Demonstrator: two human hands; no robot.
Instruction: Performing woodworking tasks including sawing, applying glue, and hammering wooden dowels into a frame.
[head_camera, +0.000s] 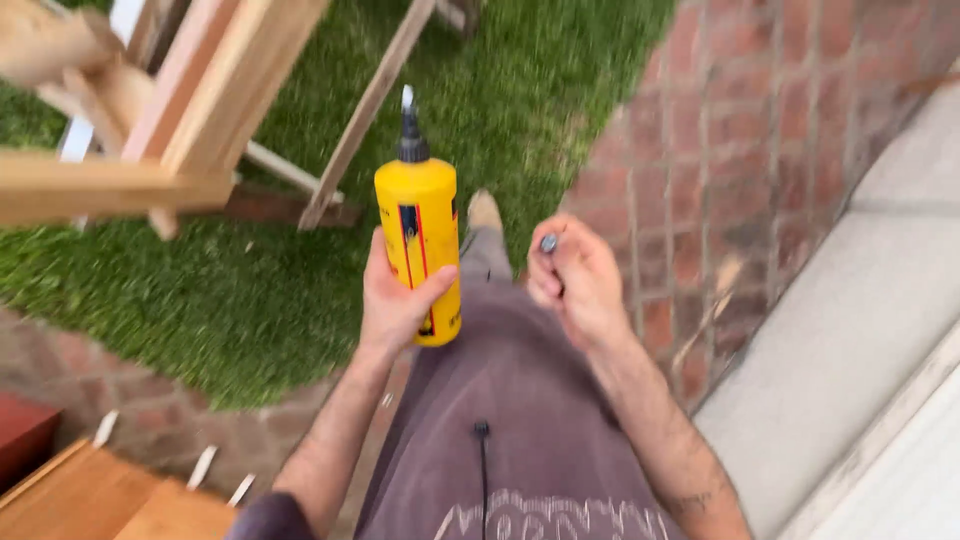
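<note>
Ground: green grass (250, 300) bordered by red brick paving (760, 140). On the grass, left of the paving: pale wooden frame (190, 110) with slanted legs. Beyond the paving's right edge: grey concrete slab (860, 330).

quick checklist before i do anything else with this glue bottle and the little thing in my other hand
1. Left hand wrapped around the yellow glue bottle: ok.
2. Bottle upright, black nozzle pointing up: ok.
3. Nozzle open or closed: cannot tell, blurred.
4. Right hand pinching a small dark object: ok; what it is, cannot tell.
5. Wooden frame on the grass within reach: cannot tell.
6. Footing on the brick paving: cannot tell, only one shoe shows.
</note>
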